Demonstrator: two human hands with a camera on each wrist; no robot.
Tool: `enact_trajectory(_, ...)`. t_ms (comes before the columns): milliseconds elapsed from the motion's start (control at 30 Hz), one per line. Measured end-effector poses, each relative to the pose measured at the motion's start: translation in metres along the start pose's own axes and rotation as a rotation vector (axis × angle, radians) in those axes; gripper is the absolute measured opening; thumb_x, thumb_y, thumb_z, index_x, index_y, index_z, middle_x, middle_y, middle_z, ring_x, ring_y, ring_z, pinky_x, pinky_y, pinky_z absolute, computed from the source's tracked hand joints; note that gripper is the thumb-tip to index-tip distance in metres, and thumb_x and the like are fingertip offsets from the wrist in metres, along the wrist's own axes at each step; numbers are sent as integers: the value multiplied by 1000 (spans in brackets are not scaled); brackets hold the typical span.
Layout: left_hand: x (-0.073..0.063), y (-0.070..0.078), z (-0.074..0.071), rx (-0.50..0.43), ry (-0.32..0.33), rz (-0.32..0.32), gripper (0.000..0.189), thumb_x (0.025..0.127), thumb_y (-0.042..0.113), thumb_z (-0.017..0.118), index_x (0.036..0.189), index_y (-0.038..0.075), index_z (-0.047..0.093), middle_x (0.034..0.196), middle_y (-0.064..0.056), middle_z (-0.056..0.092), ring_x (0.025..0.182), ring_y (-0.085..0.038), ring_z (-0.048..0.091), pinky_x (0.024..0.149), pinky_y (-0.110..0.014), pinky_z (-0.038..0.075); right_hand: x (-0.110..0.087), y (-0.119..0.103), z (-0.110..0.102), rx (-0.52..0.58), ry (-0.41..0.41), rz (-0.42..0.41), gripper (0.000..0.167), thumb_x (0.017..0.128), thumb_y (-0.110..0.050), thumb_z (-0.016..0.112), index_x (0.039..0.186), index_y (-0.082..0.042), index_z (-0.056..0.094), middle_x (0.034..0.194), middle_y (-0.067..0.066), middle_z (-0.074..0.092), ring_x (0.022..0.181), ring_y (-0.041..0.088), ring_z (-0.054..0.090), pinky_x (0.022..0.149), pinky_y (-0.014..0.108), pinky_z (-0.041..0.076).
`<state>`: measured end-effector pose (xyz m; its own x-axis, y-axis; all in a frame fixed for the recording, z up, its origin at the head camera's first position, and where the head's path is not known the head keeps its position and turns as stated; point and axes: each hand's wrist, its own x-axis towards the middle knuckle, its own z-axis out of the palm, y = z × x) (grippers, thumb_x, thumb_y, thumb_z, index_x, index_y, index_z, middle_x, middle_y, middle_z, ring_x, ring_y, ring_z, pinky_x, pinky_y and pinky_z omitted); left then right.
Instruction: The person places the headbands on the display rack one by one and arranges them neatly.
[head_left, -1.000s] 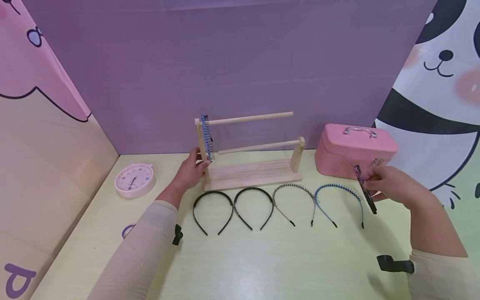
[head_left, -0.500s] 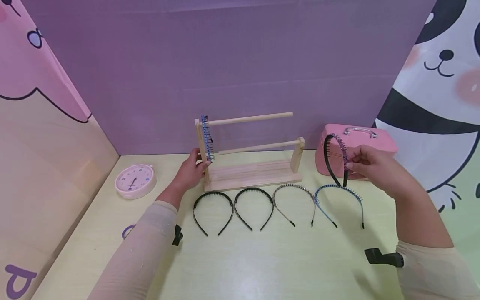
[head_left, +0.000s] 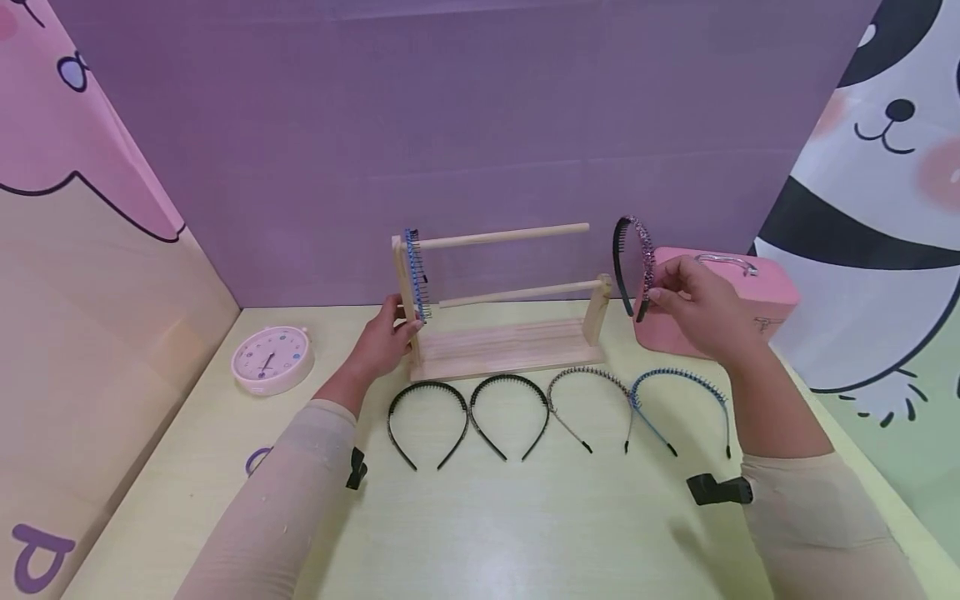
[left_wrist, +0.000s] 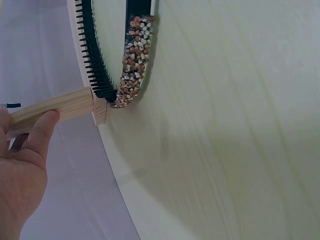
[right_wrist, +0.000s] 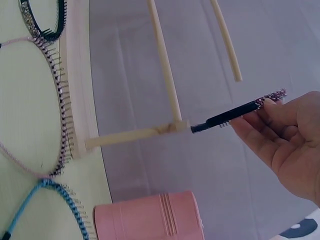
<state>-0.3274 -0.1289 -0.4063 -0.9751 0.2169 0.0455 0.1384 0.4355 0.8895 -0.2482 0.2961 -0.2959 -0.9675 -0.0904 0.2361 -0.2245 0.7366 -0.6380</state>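
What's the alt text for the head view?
Right hand holds a pink-studded black headband near the free end of a wooden stand's upper rod; left hand grips the stand's left upright beside a hanging blue headband. Four toothed headbands lie in a row on the table in front, with a pink clock left and pink handled case right.

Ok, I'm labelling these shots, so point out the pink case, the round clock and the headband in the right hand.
Pink case (head_left: 763,290): head view, on the right part of its lid.
Round clock (head_left: 271,354): head view, on its dial.
Held headband (head_left: 647,254): head view, on its glittery outer face.
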Motion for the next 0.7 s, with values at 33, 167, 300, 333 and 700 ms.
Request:
enact_trajectory(33, 0, 0, 0, 0, 0, 0, 51, 104, 30, 47, 149, 22, 25, 141, -11, 47, 134, -29, 48, 98, -48, 52, 3, -3, 3, 2, 12, 1, 23, 104, -19, 50, 120, -4, 49, 112, 14, 58, 107, 28, 65, 85, 15, 51)
enact_trajectory(167, 0, 1, 1, 1, 4, 0, 50, 104, 30, 47, 149, 22, 25, 140, -11, 47, 134, -29, 48, 98, -47, 52, 13, -13, 12, 42, 53, -13, 25, 104, -22, 49, 121, -3, 49, 113, 14, 57, 112, 29, 57, 100, 45, 51)
enact_trajectory(300, 0, 2, 1, 7, 6, -4, 51, 104, 30, 47, 149, 22, 25, 140, -12, 47, 134, -28, 48, 98, -47, 52, 21, -26, 23, 90, 65, -36, 22, 104, -17, 50, 120, -2, 49, 113, 16, 58, 111, 29, 58, 103, 49, 48)
enact_trajectory(333, 0, 2, 1, 9, 6, -4, 51, 104, 30, 47, 149, 22, 25, 140, -12, 47, 134, -28, 48, 98, -47, 52, 22, -29, 27, 99, 65, -39, 22, 104, -16, 50, 120, -2, 49, 113, 15, 58, 111, 30, 59, 101, 47, 49)
enact_trajectory(700, 1, -2, 1, 7, 9, 0, 51, 104, 29, 48, 149, 22, 25, 139, -12, 49, 133, -28, 49, 97, -47, 53, 41, -54, 66, 185, 105, -170, 17, 102, -12, 53, 115, -2, 52, 108, 14, 60, 105, 23, 59, 99, 43, 52)
